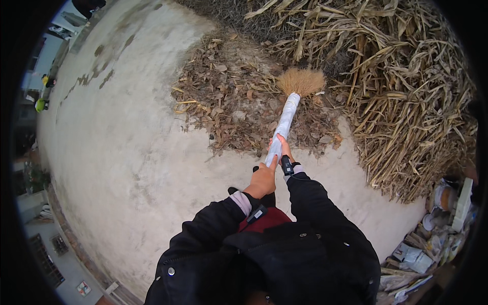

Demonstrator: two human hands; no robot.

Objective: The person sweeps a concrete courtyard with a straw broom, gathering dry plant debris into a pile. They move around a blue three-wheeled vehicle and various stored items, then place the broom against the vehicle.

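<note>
Both my hands grip a broom with a white-wrapped handle and a fan of tan bristles. My left hand is closed round the lower end of the handle, near my body. Slightly farther up, my right hand wraps the handle from the right side. The bristles rest at the far side of a patch of dry brown leaves, beside the heap of dry corn stalks. A small black device is strapped at each wrist.
Dry corn stalks are piled high at the right and far right. Mixed rubbish lies at the lower right. Pale concrete ground stretches to the left, with dark wet streaks. Two small figures in bright clothes are at the far left.
</note>
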